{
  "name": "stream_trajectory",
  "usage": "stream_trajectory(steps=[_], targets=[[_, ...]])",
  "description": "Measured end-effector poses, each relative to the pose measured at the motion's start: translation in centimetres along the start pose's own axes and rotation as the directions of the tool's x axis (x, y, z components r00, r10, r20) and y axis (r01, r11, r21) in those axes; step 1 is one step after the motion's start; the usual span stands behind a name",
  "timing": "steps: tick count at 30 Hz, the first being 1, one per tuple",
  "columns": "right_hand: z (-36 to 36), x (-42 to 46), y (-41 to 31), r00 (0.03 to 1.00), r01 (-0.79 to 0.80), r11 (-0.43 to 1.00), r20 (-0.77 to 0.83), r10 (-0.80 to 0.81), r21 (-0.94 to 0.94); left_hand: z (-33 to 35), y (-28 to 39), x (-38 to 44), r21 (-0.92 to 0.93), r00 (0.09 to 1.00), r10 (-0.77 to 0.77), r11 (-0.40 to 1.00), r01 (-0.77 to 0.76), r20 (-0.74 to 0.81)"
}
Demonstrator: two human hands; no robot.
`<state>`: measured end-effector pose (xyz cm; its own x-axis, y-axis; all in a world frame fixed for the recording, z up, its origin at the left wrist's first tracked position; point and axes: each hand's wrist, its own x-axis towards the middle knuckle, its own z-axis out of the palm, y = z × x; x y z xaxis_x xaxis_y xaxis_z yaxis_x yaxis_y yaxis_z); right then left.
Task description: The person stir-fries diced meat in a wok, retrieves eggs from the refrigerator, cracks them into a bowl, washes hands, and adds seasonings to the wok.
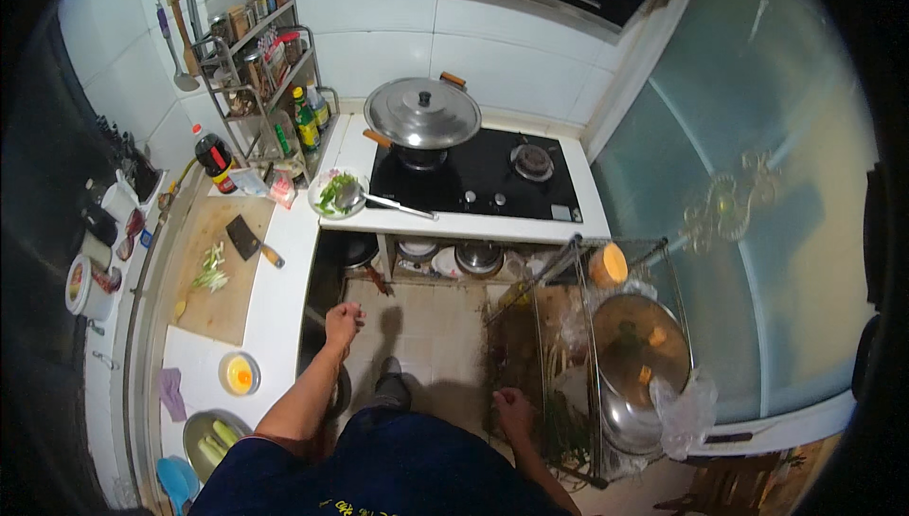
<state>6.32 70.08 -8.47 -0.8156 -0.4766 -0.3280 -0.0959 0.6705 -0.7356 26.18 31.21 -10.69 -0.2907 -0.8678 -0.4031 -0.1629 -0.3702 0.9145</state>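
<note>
My left hand (pixel 346 324) hangs over the floor beside the left counter, its fingers curled; whether they are fully closed is unclear. My right hand (pixel 513 409) is low beside the metal rack, its fingers bent and partly in shadow. Neither appears to hold anything. On the left counter lie a wooden cutting board (pixel 248 303) with chopped pale green vegetable pieces (pixel 211 271), a cleaver (pixel 245 237), and a bowl of cracked egg (pixel 241 374). A plate of chopped greens (pixel 335 193) with a metal ladle (pixel 398 205) resting on it stands left of the black gas stove (pixel 454 186). A lidded wok (pixel 424 115) sits on the left burner.
A wire rack (pixel 593 345) at right holds a large metal pot (pixel 639 338) and a cut orange squash (pixel 608 265). A spice rack (pixel 263 83) and a dark sauce bottle (pixel 213 157) stand at the back left. Peeled gourds lie in a bowl (pixel 195 438) near my left arm.
</note>
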Motion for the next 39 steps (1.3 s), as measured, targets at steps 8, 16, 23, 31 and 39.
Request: stream_trajectory(steps=[8,16,23,31,39], targets=[[2.4,15.9,-14.0,0.980,0.187,0.982,-0.080,-0.185,0.022,8.3,22.1,17.9,-0.348,0.994,-0.018,0.936,0.056,0.110],[0.3,32.0,-34.7,0.867,0.487,0.869,-0.069,-0.493,-0.086,13.5,26.1,30.5,-0.296,0.993,-0.122,0.948,0.116,0.000],[4.2,48.5,-50.1,0.736,0.671,0.726,0.012,-0.677,-0.154,14.0,25.5,33.0,-0.189,0.980,-0.015,0.982,-0.023,-0.198],[11.0,56.5,-58.2,0.650,0.726,0.510,0.217,-0.729,-0.462,17.4,28.3,26.7,-0.242,0.958,-0.112,0.969,0.047,-0.264],[11.4,58.0,-59.1,0.593,0.766,0.421,0.280,-0.755,-0.486,17.0,23.0,29.0,-0.278,0.972,-0.096,0.960,0.033,-0.216]])
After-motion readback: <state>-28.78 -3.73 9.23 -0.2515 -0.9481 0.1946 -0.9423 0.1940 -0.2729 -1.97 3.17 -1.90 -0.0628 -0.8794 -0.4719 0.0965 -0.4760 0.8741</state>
